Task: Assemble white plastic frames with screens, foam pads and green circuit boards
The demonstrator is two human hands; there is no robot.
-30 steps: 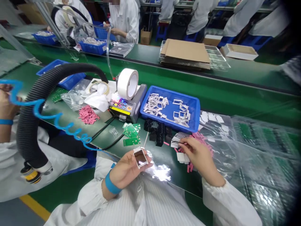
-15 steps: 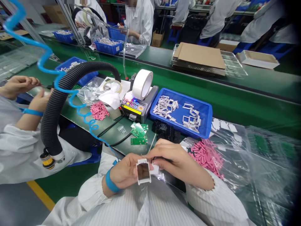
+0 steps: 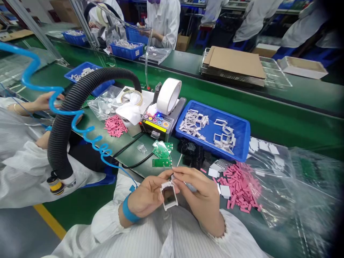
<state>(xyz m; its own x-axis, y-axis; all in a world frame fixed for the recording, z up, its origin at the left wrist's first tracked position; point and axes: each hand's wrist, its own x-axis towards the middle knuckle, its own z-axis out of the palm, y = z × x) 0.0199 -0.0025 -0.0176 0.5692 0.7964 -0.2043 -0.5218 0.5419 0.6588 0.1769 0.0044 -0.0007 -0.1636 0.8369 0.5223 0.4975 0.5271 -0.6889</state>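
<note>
My left hand, with a blue wrist strap, grips a small white rectangular frame by its left side, just above my lap. My right hand has its fingers pinched together at the frame's top right corner; what they pinch is too small to make out. A heap of pink strips and small white pads lies on the green table to the right of my hands. Green circuit boards and black parts lie just beyond them.
A blue tray of white frames stands behind, with a tape dispenser holding a white roll to its left. A black hose and blue coiled tube hang at left over a co-worker's sleeve. Clear bags of boards cover the right.
My right hand came from the pink strips to the frame in my left hand and now pinches at its top corner. The view has shifted slightly left.
</note>
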